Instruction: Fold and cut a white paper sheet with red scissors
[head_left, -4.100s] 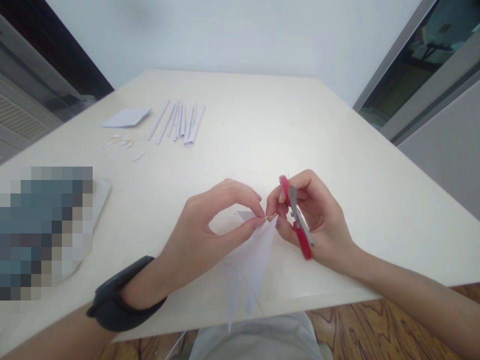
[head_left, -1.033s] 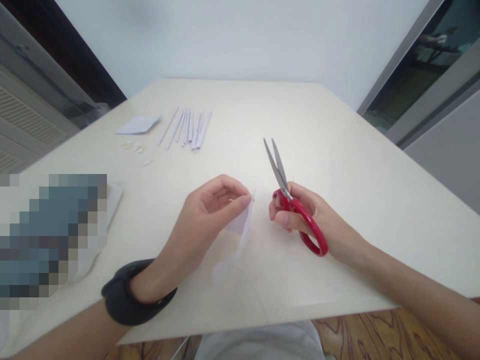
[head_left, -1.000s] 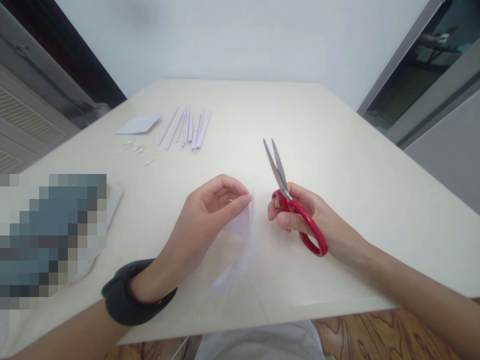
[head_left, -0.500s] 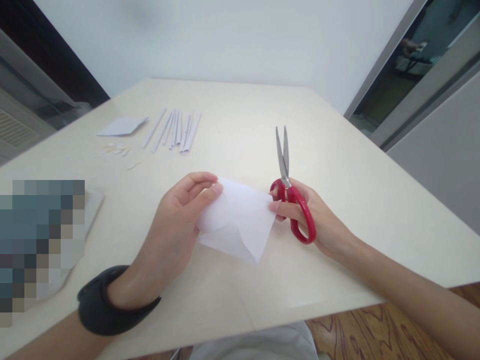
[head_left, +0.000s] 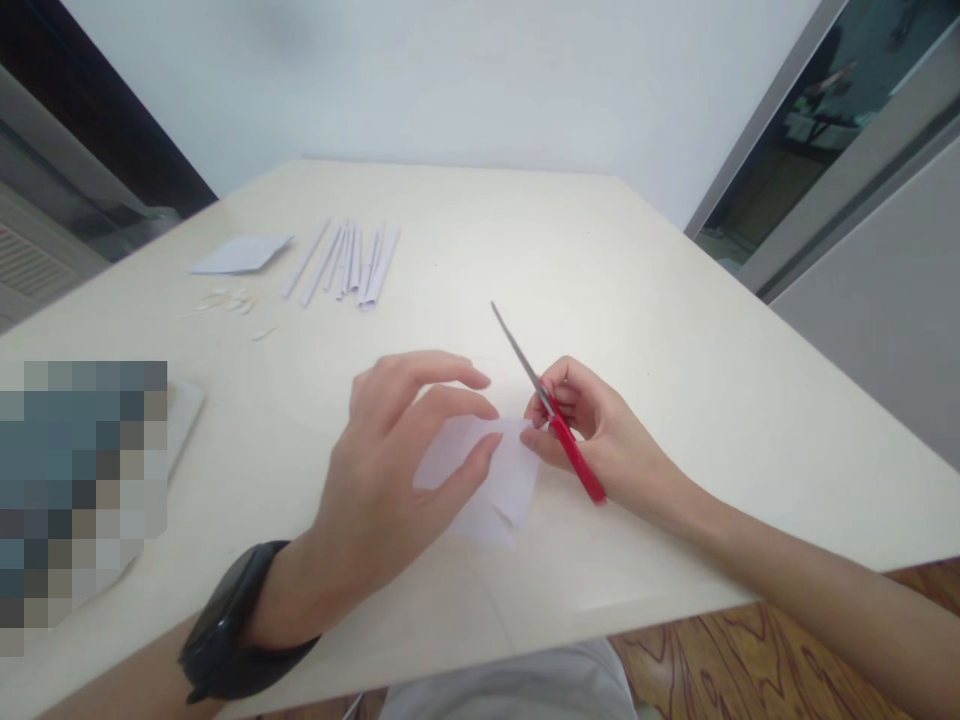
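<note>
My left hand [head_left: 390,450] lies palm down over a small piece of white paper [head_left: 501,482] near the front of the cream table [head_left: 600,260], its fingertips pinching the paper's top edge. My right hand [head_left: 592,435] grips red-handled scissors [head_left: 551,415], whose closed blades point up and to the left. The right thumb touches the paper's right edge. A black watch sits on my left wrist.
Several rolled or folded white paper strips [head_left: 349,262] lie at the back left, beside a flat folded sheet [head_left: 238,254] and small paper scraps [head_left: 225,300]. A blurred-out object [head_left: 82,480] sits at the left edge. The table's front edge runs just under my arms.
The paper was held up unfolded half a second ago; now it lies lower under my left hand. The scissors have tilted from upright to pointing up-left, blades closed.
</note>
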